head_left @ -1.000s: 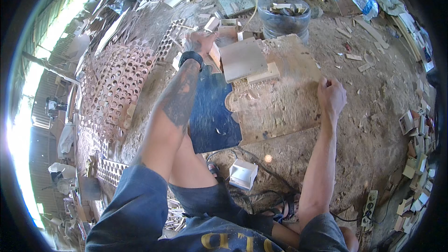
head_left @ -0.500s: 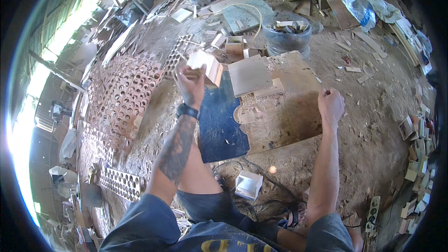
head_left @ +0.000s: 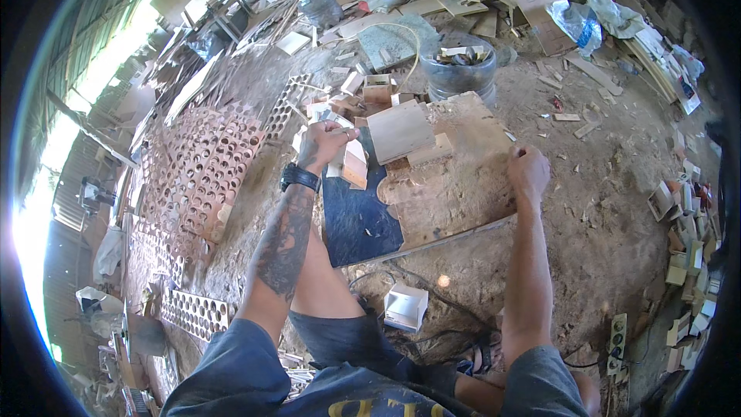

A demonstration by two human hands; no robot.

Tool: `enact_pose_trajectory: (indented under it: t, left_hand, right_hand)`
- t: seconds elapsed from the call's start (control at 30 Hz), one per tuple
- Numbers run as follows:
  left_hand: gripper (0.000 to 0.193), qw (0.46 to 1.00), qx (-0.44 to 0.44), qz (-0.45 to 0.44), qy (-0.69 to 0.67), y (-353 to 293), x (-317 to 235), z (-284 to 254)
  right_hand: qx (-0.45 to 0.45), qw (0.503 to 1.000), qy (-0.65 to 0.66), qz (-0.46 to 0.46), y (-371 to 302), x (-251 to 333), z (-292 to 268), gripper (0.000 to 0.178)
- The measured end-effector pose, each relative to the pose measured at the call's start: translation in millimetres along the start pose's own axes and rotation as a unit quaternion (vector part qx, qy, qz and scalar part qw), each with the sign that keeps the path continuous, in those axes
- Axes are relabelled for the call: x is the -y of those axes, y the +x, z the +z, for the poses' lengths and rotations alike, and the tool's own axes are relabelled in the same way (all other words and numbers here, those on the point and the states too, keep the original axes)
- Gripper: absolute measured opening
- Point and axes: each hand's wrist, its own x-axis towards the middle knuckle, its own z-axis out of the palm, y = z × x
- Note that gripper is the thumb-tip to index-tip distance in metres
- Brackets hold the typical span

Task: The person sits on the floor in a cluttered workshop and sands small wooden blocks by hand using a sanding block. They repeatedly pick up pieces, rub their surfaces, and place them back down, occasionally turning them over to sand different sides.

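My left hand, fingers bent, is at a small pale wooden box and appears to grip its upper edge. The box is low over the dark blue part of the work board; whether it touches the surface I cannot tell. My right hand is closed in a fist beside the right edge of the brown board. Anything inside that fist is hidden. A flat square wooden panel lies on the board, with a smaller wood piece by its lower edge.
Beyond the board are small wooden boxes and a clear tub of scraps. Perforated wooden sheets lie at left. Another pale box sits near my legs, by dark cables. Many small boxes are heaped at right.
My left hand has brought the wooden box down and toward me, tilting it over the dark board. My right hand stays closed by the board's edge. The view has shifted slightly.
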Motion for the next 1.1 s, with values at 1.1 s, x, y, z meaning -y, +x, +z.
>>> enact_pose_trajectory:
  t: [1.1]
  left_hand:
    - [0.055, 0.997, -0.066, 0.021, 0.042, 82.3, -19.6, 48.4]
  right_hand:
    - [0.013, 0.998, -0.012, 0.058, -2.2, 9.3, 1.6, 0.033]
